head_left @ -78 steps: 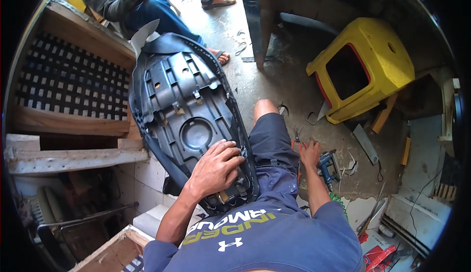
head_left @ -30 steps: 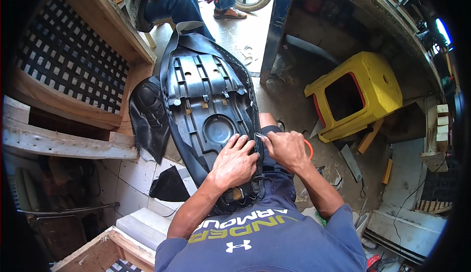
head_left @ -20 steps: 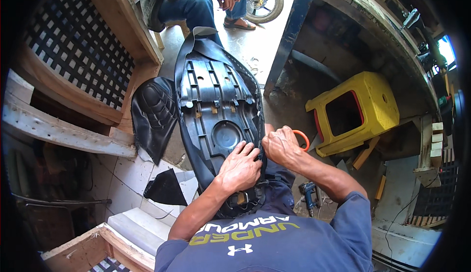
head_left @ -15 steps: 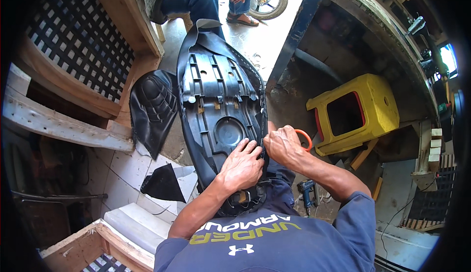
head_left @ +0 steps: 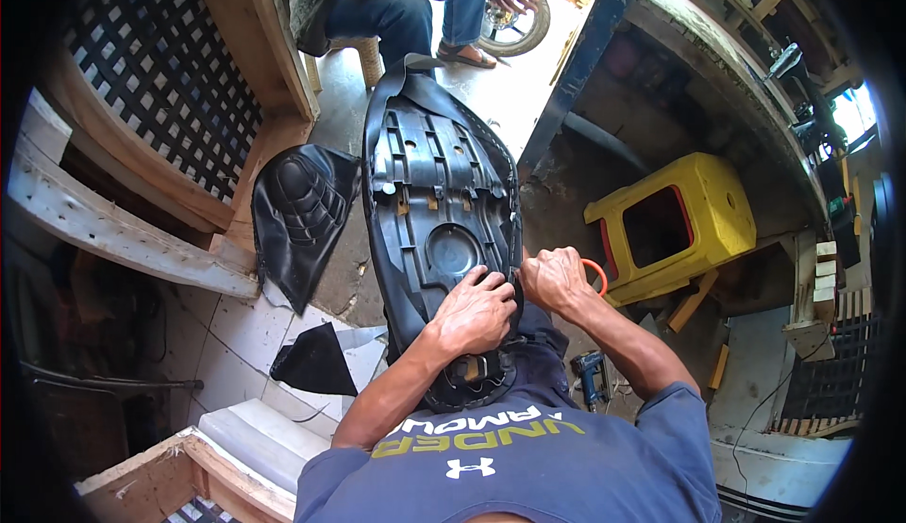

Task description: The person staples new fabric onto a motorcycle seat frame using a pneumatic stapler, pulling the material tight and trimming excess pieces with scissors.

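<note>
An upturned motorcycle seat (head_left: 453, 251) with a ribbed black plastic base lies lengthwise before me, its near end against my body. A black seat cover (head_left: 379, 240) wraps its sides, with a loose flap at the far end. My left hand (head_left: 474, 313) rests on the near right part of the base, its bent fingers gripping the cover at the rim. Just right of that rim, my right hand (head_left: 555, 278) is closed around scissors with an orange handle loop (head_left: 596, 276). The blades are hidden by the hand and rim.
Another black padded cover (head_left: 300, 204) lies left of the seat, near a black scrap (head_left: 313, 361). A yellow plastic stool (head_left: 703, 204) lies tipped over at right. A blue staple gun (head_left: 592, 378) is beside my right side. Ahead sits another person (head_left: 377, 13) near a wheel (head_left: 528, 32).
In the view, the seat and both hands sit slightly further right. My left fingers are more bent at the rim. The other person's hand has lifted and reached toward the wheel.
</note>
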A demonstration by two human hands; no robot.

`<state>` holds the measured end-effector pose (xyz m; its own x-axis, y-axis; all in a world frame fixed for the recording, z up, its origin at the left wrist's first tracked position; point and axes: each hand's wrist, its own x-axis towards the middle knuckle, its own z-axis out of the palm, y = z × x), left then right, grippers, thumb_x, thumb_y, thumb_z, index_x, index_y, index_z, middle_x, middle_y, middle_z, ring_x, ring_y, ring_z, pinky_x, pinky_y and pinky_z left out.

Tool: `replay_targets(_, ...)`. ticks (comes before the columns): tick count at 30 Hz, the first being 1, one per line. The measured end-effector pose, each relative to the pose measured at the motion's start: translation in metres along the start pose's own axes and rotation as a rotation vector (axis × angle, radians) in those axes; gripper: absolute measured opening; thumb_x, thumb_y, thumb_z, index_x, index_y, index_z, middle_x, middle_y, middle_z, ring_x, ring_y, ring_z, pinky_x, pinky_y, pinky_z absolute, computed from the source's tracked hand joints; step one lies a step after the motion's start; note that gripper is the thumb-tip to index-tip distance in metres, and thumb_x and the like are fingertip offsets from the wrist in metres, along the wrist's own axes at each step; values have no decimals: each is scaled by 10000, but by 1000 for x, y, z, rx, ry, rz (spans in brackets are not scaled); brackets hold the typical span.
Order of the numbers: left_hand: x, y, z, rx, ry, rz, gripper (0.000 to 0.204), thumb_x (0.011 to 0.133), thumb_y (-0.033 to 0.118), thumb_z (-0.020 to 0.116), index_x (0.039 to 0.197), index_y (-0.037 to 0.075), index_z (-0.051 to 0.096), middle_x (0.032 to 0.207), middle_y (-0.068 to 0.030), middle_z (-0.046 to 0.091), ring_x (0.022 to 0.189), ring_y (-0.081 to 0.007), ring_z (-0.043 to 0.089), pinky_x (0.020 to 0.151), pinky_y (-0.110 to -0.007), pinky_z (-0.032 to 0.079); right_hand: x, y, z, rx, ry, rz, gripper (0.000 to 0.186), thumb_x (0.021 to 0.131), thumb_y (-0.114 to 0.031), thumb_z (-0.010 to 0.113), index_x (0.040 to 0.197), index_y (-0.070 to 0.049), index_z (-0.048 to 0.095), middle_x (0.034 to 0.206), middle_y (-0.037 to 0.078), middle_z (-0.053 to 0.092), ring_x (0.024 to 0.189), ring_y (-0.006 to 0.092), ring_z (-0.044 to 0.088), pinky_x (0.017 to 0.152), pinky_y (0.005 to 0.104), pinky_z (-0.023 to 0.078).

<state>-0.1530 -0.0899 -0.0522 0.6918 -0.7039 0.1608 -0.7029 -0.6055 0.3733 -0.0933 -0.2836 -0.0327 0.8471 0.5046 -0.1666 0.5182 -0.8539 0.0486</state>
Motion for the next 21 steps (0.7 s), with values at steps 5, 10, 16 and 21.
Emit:
replay_targets(5,0,0,8,-9,-10,-21,209,894,256,627,956,111,764,1087,-57,681,1225,-233,573,1154,-479,365,11,-16,-11,-202,-111,-67,214,870,-240,671,817,-104,826,839,170,779,807,288,784,674,425,581)
replay_targets(10,2,-1,15,37,-157,-35,239,895,281,619,969,109,769,1118,-60,687,1249,-232,561,1167,-491,341,14,-14,10,-50,-88,-42,308,934,-334,660,812,-102,822,820,184,770,767,333,773,686,474,593)
replay_targets(16,-6,3,9,3,-8,-28,212,884,270,645,955,101,752,1074,-55,672,1222,-234,567,1135,-485,367,2,6,10,197,3,123,448,964,-424,647,773,-45,792,778,269,730,710,407,746,685,498,591)
replay_targets(21,-7,5,0,11,17,-33,189,878,259,666,942,99,743,1053,-49,661,1210,-234,572,1136,-472,372,-1,1,-5,53,7,0,384,947,-351,668,719,-69,792,731,219,734,662,368,750,640,470,582)
